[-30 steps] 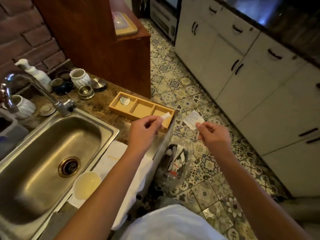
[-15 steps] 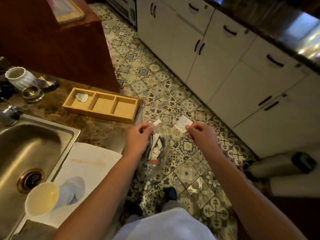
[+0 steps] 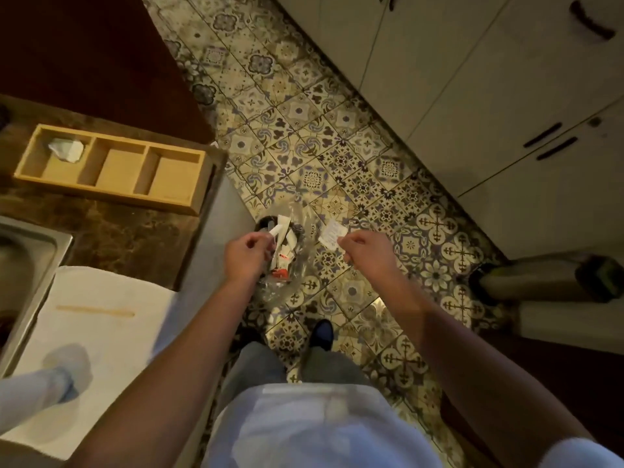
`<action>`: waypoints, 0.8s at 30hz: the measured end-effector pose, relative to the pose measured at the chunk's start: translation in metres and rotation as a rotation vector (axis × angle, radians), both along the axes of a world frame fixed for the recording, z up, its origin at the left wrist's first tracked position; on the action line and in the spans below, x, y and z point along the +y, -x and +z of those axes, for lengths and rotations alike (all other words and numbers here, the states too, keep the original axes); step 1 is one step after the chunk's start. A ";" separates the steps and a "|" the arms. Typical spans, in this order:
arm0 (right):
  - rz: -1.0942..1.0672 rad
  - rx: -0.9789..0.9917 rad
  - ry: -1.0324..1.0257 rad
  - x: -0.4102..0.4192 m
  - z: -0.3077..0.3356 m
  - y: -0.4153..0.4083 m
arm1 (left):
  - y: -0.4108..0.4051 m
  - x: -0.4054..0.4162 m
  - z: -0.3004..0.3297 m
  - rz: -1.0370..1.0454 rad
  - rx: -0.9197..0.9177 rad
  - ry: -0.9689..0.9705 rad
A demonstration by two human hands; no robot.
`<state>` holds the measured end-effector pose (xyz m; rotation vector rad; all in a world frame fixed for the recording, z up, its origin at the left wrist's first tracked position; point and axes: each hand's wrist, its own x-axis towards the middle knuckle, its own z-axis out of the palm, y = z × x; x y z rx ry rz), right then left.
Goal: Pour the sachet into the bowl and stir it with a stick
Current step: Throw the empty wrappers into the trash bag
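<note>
My right hand (image 3: pixel 366 251) pinches a small white sachet (image 3: pixel 332 234) over the tiled floor. A torn-off white strip (image 3: pixel 276 230) is pinched in my left hand (image 3: pixel 244 256), right above a bin lined with a clear bag (image 3: pixel 287 255) that holds paper scraps. A thin wooden stick (image 3: pixel 95 311) lies on the white towel (image 3: pixel 111 332) on the counter at the left. The bowl (image 3: pixel 32 396) shows only as a pale blur at the lower left edge, on the towel.
A wooden three-compartment tray (image 3: pixel 111 168) with a crumpled wrapper sits on the dark marble counter (image 3: pixel 135 238). The steel sink (image 3: pixel 30 265) is at the far left. White cabinets (image 3: pixel 506 96) line the right. A lying bottle-like object (image 3: pixel 540 282) rests on the floor.
My view has tilted down and right, away from the sink toward the floor. Both hands have lowered over the bin, still holding the sachet and the torn strip.
</note>
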<state>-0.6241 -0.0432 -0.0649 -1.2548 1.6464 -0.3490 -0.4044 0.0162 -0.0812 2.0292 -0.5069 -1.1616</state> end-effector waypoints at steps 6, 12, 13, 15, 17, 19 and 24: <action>-0.046 0.020 -0.129 -0.013 -0.088 -0.009 | -0.005 -0.018 -0.084 0.025 0.054 -0.126; -0.121 0.091 -0.188 -0.023 -0.179 -0.033 | -0.019 -0.040 -0.172 0.091 0.117 -0.242; -0.121 0.117 -0.184 -0.026 -0.192 -0.039 | -0.022 -0.044 -0.183 0.094 0.121 -0.253; -0.095 0.169 -0.194 -0.031 -0.219 -0.053 | -0.028 -0.054 -0.205 0.079 0.118 -0.269; -0.051 0.197 -0.193 -0.035 -0.244 -0.066 | -0.034 -0.059 -0.230 0.048 0.094 -0.280; -0.008 0.221 -0.207 -0.038 -0.268 -0.076 | -0.038 -0.060 -0.255 0.017 0.075 -0.299; 0.057 0.275 -0.228 -0.042 -0.323 -0.088 | -0.041 -0.059 -0.310 0.036 0.079 -0.384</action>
